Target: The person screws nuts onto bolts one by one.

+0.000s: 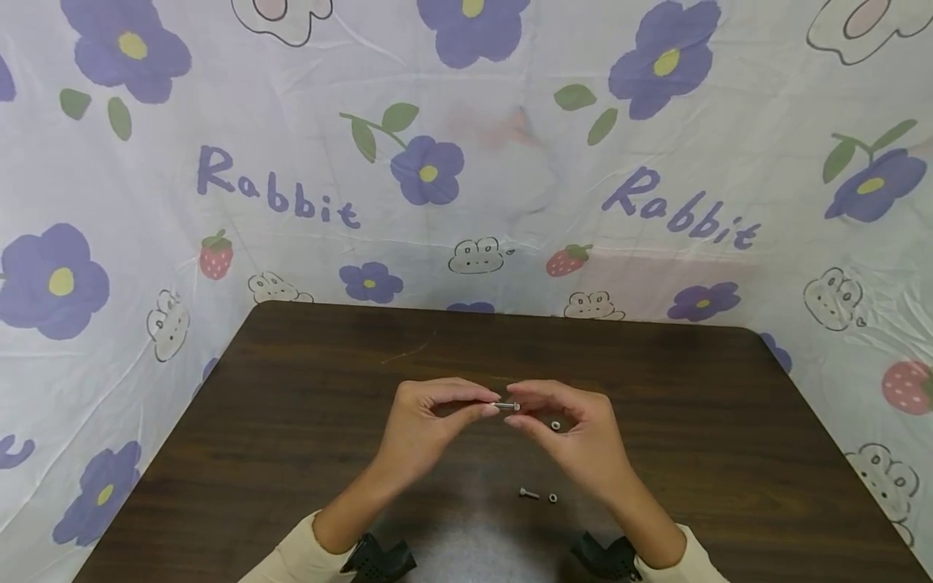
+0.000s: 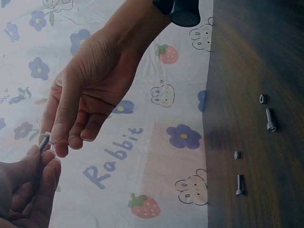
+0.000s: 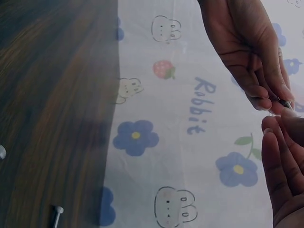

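Observation:
Above the table's middle, my left hand [image 1: 419,433] pinches one end of a small silver bolt [image 1: 504,406] between thumb and fingertips. The bolt lies nearly level. Its right end is wider; whether that is a nut or the bolt's head I cannot tell. Around that end my right hand [image 1: 576,433] has thumb and forefinger spread, with a slight gap showing in the head view. In the left wrist view the bolt's thread [image 2: 43,144] shows between both hands. The right wrist view mostly hides the bolt behind fingers.
On the dark wooden table [image 1: 306,421] lie a nut [image 1: 555,425] beside my right hand, and a bolt [image 1: 529,493] with another nut [image 1: 552,498] nearer me. The left wrist view also shows a second loose bolt [image 2: 270,120]. A patterned cloth [image 1: 503,178] hangs behind the table.

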`<state>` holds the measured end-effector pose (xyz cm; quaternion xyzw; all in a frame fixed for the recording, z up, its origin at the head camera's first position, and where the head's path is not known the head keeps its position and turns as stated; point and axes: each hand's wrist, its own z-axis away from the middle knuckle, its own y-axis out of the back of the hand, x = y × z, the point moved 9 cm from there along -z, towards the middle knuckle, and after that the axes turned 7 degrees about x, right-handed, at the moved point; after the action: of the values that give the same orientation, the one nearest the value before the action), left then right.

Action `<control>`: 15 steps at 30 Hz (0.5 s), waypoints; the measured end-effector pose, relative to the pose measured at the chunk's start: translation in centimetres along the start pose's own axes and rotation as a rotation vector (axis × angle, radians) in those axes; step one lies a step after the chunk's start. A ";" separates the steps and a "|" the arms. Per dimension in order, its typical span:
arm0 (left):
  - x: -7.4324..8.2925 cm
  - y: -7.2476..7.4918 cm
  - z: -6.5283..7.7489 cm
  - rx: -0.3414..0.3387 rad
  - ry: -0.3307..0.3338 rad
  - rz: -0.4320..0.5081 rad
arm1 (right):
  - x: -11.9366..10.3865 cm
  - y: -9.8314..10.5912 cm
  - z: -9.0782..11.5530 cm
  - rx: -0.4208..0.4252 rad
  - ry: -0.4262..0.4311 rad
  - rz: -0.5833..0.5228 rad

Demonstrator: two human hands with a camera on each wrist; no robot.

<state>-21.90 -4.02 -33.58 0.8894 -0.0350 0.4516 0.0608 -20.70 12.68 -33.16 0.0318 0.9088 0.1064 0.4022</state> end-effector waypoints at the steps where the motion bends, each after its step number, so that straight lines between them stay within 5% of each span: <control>1: 0.0 0.0 0.0 -0.003 0.003 -0.002 | 0.0 0.1 0.0 0.004 -0.004 0.006; 15: 0.5 -0.3 0.2 -0.016 -0.023 0.034 | -0.1 -0.1 0.0 -0.014 -0.004 0.030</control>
<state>-21.41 -3.79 -33.37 0.8933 -0.0542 0.4421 0.0597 -20.64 12.54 -33.10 0.0427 0.9066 0.1188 0.4026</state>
